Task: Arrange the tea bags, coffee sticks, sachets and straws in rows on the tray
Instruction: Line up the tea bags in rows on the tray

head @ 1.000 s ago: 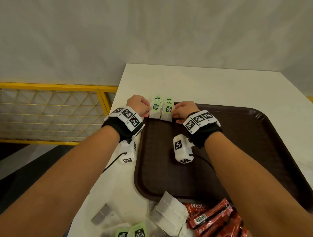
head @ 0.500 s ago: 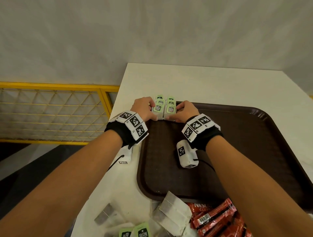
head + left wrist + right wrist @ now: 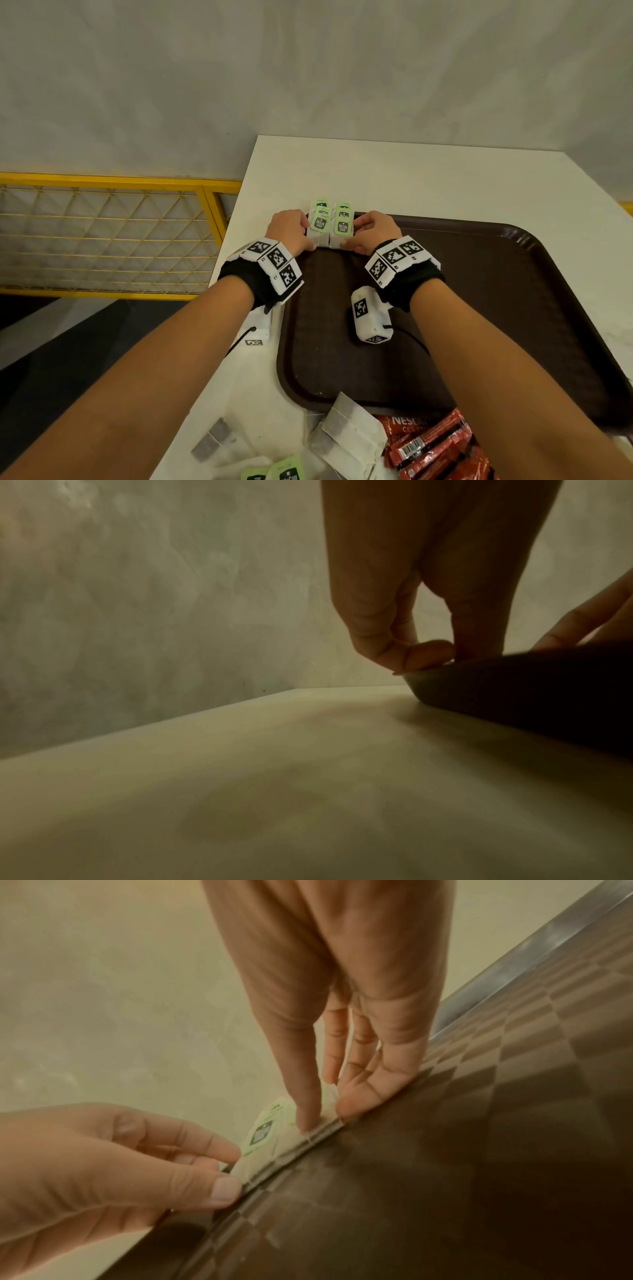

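Two short stacks of white tea bags (image 3: 330, 224) with green tags stand side by side at the far left corner of the dark brown tray (image 3: 479, 308). My left hand (image 3: 308, 236) pinches the left stack from its outer side, and my right hand (image 3: 349, 236) pinches the right stack. In the right wrist view the right hand (image 3: 325, 1112) has a forefinger and thumb on a tea bag (image 3: 263, 1131), with the left hand (image 3: 226, 1172) at the bag's near end. The left wrist view shows the left hand (image 3: 431, 656) curled at the tray rim (image 3: 514, 685); the bags are hidden there.
Loose tea bags (image 3: 346, 431) and red coffee sticks (image 3: 435, 445) lie on the white table (image 3: 411, 178) by the tray's near edge. More green-tagged bags (image 3: 287, 472) lie at the bottom. A yellow mesh railing (image 3: 102, 236) runs past the table's left edge.
Both hands have slid a little nearer along the outer sides of the two stacks. The stacks stay at the tray's far left corner.
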